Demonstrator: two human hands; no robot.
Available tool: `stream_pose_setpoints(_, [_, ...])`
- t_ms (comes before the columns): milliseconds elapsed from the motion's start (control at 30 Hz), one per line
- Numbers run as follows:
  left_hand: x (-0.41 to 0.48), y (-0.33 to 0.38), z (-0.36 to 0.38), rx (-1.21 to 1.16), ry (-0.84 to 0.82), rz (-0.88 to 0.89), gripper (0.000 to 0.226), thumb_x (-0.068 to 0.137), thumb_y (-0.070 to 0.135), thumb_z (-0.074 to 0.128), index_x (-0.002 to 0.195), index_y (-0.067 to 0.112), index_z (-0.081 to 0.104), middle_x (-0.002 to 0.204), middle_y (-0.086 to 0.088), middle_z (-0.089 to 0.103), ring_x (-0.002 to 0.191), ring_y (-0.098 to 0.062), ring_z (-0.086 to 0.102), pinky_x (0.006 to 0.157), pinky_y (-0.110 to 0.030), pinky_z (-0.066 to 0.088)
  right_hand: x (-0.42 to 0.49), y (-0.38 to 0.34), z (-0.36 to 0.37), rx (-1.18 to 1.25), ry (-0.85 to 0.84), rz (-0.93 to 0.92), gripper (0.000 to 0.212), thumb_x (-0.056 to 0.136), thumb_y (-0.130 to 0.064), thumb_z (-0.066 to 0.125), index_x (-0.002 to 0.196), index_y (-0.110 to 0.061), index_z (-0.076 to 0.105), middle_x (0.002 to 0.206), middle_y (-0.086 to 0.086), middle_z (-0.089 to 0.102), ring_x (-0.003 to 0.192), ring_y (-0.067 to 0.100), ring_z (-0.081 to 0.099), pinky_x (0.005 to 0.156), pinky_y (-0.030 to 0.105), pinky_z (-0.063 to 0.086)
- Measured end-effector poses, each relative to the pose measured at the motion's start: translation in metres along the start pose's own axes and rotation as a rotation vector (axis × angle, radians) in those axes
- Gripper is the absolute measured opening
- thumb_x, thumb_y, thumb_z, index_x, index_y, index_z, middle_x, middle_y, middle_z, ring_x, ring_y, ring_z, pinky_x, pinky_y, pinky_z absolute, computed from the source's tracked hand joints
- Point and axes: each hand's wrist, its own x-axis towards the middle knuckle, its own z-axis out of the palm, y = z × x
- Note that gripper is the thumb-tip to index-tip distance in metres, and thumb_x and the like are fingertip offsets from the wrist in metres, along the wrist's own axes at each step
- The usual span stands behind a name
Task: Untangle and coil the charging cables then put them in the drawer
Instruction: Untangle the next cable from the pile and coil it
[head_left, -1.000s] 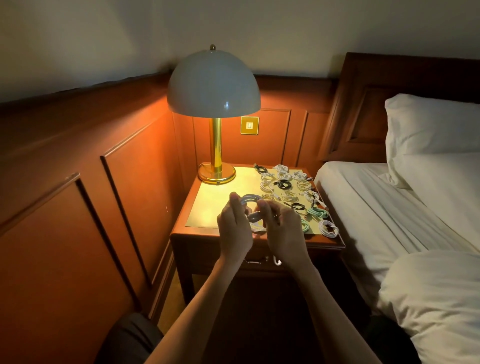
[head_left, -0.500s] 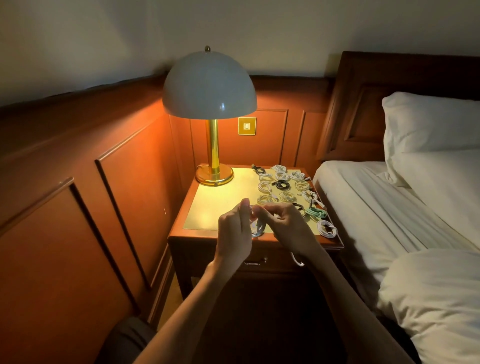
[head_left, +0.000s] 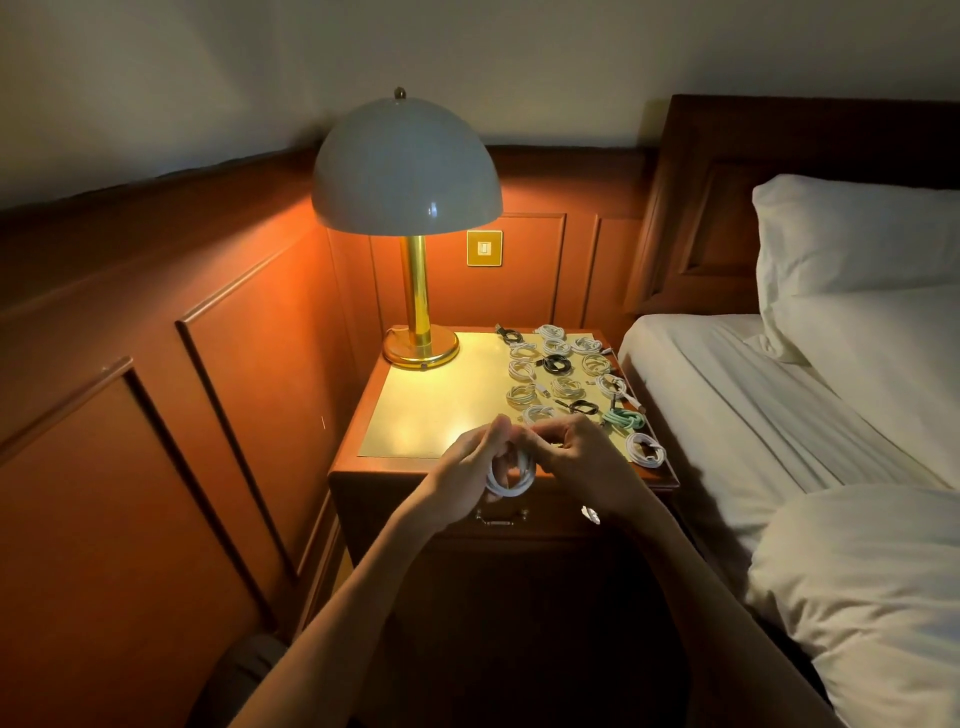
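On my feed the left hand (head_left: 464, 470) had its fingers curled round a white cable coil (head_left: 512, 482), the right hand (head_left: 577, 457) pinching its top loop, just above the nightstand (head_left: 423, 415) front edge, over the shut drawer (head_left: 548, 515). The other coils (head_left: 566, 379) sat top right.

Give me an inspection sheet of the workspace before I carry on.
Surface: nightstand top, left part bare.
Job's things: coils in rows on the right half, mostly white, some black, one green coil; drawer looks shut.
Clutter: lamp at back left.
Hands: left hand and right hand both hold the white cable over the front edge.
Cables: white cable looped; its plug hangs below the right wrist.
Surroundings: bed to the right; switch on the panelled wall.
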Motion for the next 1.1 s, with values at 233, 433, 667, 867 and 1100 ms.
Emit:
stream_pose_setpoints(233, [-0.004, 0.01, 0.017, 0.126, 0.234, 0.114, 0.036, 0.103, 0.037, 0.032, 0.078, 0.019, 0.05, 0.058, 0.006, 0.048, 0.052, -0.009, 0.044, 0.056, -0.023, 0.042, -0.006, 0.001, -0.024, 0.175, 0.041, 0.033, 0.021, 0.096, -0.02, 0.064, 0.116, -0.021, 0.057, 0.063, 0.002, 0.061, 0.05, 0.006, 0.047, 0.048, 0.019, 0.039])
stream_pose_setpoints(433, [0.002, 0.025, 0.033, 0.206, 0.539, 0.132, 0.032, 0.106, 0.031, 0.033, 0.085, 0.019, 0.054, 0.06, 0.008, 0.05, 0.052, -0.005, 0.053, 0.05, -0.014, 0.04, -0.01, -0.003, 0.017, 0.49, 0.29, 0.119, 0.018, 0.101, -0.008, 0.053, 0.096, -0.01, 0.071, 0.089, 0.004, 0.071, 0.074, 0.023, 0.063, 0.058, 0.028, 0.051])
stream_pose_setpoints(667, [0.003, 0.026, 0.021, 0.506, 0.614, 0.201, 0.029, 0.106, 0.031, 0.037, 0.1, 0.012, 0.058, 0.068, 0.018, 0.052, 0.064, 0.008, 0.062, 0.045, -0.013, 0.045, -0.01, -0.005, 0.012, 0.861, 0.138, 0.366, 0.029, 0.101, -0.018, 0.048, 0.102, -0.007, 0.075, 0.116, 0.012, 0.071, 0.114, 0.031, 0.065, 0.098, 0.049, 0.053])
stream_pose_setpoints(867, [0.003, 0.018, 0.015, 0.641, 0.559, 0.255, 0.04, 0.105, 0.034, 0.034, 0.106, 0.006, 0.063, 0.076, 0.001, 0.066, 0.057, 0.007, 0.055, 0.051, -0.015, 0.05, -0.007, -0.007, 0.014, 0.657, 0.167, 0.43, 0.034, 0.081, -0.011, 0.079, 0.113, -0.012, 0.07, 0.106, 0.004, 0.076, 0.104, 0.023, 0.071, 0.094, 0.041, 0.057])
stream_pose_setpoints(1100, [0.002, 0.017, 0.01, 0.633, 0.537, 0.224, 0.05, 0.102, 0.04, 0.03, 0.113, 0.005, 0.064, 0.088, -0.005, 0.073, 0.071, -0.007, 0.069, 0.055, -0.019, 0.055, 0.003, -0.013, 0.017, 0.773, 0.152, 0.489, 0.053, 0.077, 0.009, 0.074, 0.12, -0.014, 0.051, 0.109, 0.018, 0.068, 0.101, 0.033, 0.069, 0.089, 0.043, 0.059])
